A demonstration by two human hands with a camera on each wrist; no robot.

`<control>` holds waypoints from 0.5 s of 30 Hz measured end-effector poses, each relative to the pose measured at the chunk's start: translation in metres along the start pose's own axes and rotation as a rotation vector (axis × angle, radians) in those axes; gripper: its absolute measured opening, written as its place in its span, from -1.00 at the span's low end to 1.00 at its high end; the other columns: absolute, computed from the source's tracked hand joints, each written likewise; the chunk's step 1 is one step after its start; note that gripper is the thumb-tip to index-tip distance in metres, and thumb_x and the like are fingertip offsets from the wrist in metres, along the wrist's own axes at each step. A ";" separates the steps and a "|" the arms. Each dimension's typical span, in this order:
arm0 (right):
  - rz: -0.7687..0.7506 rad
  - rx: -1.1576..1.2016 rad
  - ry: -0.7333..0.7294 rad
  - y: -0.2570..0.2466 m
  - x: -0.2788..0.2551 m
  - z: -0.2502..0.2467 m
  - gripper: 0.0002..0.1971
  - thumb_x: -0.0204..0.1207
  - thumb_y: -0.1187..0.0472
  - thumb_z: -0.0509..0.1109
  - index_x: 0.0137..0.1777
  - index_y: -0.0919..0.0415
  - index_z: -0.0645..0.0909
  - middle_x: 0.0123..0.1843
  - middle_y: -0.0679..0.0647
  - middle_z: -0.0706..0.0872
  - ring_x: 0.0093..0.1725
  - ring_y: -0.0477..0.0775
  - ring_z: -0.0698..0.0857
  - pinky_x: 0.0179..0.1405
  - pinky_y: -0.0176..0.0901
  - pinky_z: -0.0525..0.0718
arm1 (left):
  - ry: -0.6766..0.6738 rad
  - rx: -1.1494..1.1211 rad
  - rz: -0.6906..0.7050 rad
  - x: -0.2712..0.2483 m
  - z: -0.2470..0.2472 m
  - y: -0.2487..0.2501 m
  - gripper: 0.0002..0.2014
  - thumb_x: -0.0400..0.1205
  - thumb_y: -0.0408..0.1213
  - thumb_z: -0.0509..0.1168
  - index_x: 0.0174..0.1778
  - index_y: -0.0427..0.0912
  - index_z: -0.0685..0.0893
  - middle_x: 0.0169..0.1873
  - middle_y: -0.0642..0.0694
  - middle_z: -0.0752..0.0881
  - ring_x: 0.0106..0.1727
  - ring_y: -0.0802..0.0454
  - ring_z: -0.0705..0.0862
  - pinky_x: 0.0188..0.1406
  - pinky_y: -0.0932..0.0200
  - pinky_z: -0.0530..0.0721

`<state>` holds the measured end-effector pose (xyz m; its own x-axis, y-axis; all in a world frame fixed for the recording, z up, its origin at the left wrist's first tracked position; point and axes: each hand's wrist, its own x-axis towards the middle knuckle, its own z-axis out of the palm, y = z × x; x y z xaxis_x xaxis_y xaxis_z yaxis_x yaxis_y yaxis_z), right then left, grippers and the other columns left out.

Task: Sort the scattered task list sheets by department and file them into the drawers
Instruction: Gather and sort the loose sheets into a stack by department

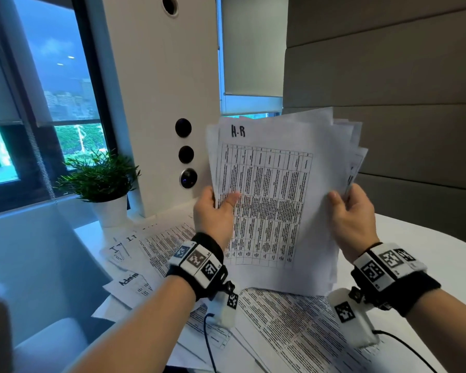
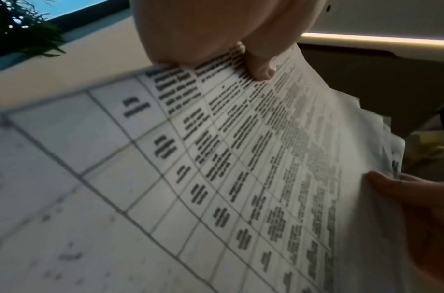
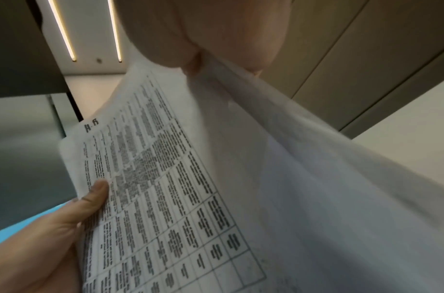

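I hold a stack of white task list sheets (image 1: pixel 275 200) upright above the table; the front sheet carries a printed table and the handwritten label "H-R". My left hand (image 1: pixel 217 208) grips the stack's left edge, thumb on the front. My right hand (image 1: pixel 350 208) grips its right edge, where several sheets fan out behind. In the left wrist view the thumb (image 2: pixel 259 67) presses on the front sheet (image 2: pixel 215 178). The right wrist view shows the same stack (image 3: pixel 178 188) pinched at the top by my right hand (image 3: pixel 198 61), with the left hand (image 3: pixel 65 228) at its far edge.
More sheets lie scattered on the white table (image 1: pixel 420 238), some marked "I.T" (image 1: pixel 131 239) and one "Admin" (image 1: pixel 128 279). A potted plant (image 1: pixel 102 181) stands at the back left beside a white column (image 1: pixel 162 103). No drawers are in view.
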<state>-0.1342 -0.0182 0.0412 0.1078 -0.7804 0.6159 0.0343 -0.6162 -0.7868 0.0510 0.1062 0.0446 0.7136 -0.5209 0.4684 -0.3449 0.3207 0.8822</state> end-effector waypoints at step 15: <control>0.014 0.176 -0.087 -0.032 0.007 -0.004 -0.56 0.57 0.42 0.33 0.38 0.12 0.33 0.18 -0.04 0.64 0.13 -0.06 0.69 0.18 -0.06 0.66 | -0.152 0.057 0.017 -0.006 0.002 0.017 -0.50 0.48 -0.16 0.49 0.25 0.06 0.40 0.05 0.25 0.60 0.07 0.40 0.58 0.03 0.49 0.57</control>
<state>-0.1388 -0.0048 0.0710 0.1951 -0.7719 0.6051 0.2048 -0.5713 -0.7948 0.0397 0.1128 0.0573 0.6087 -0.6306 0.4814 -0.3932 0.2873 0.8734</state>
